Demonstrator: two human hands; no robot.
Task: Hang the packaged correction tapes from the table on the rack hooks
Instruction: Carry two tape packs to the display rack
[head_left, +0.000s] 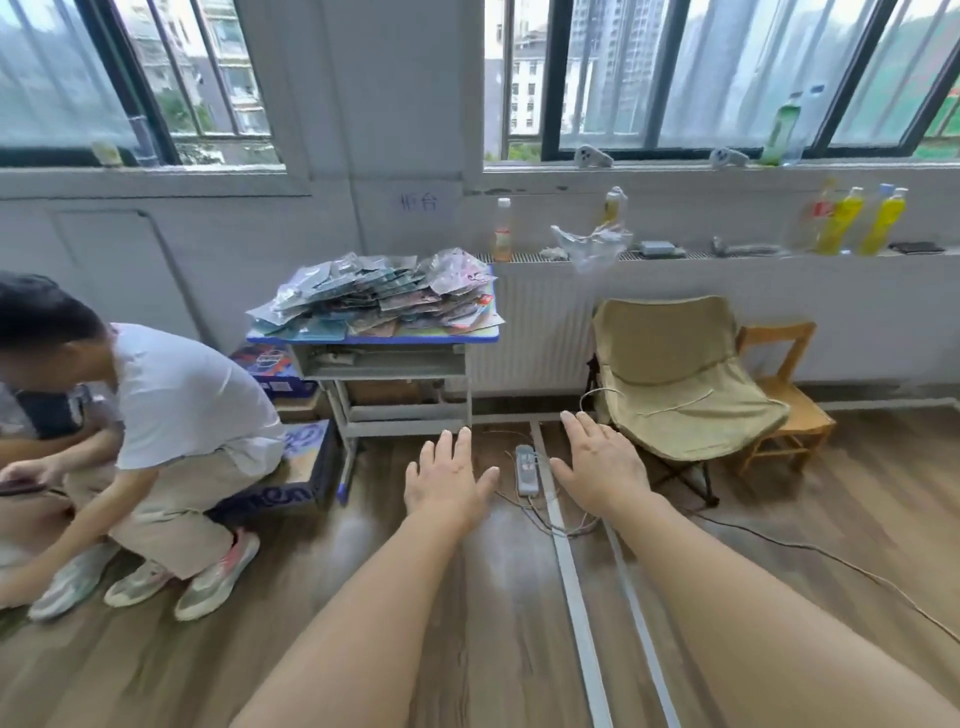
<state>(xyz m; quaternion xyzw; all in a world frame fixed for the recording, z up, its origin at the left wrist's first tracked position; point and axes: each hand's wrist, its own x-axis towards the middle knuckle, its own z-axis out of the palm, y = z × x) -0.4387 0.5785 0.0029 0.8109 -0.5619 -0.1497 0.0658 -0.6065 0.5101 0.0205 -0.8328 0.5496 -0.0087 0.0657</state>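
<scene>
A heap of packaged correction tapes (379, 296) in clear plastic bags covers the top of a small blue-edged desk (374, 339) against the far wall. My left hand (447, 478) and my right hand (602, 467) are stretched out in front of me, palms down, fingers straight, holding nothing. Both hover over the floor, well short of the desk. No rack or hooks appear in view.
A person in a white shirt (171, 395) crouches at the left beside blue boxes (275, 369). A beige folding chair (680, 384) and a wooden chair (784, 395) stand at the right. A power strip (525, 470) with cables lies on the wooden floor. Bottles line the radiator shelf.
</scene>
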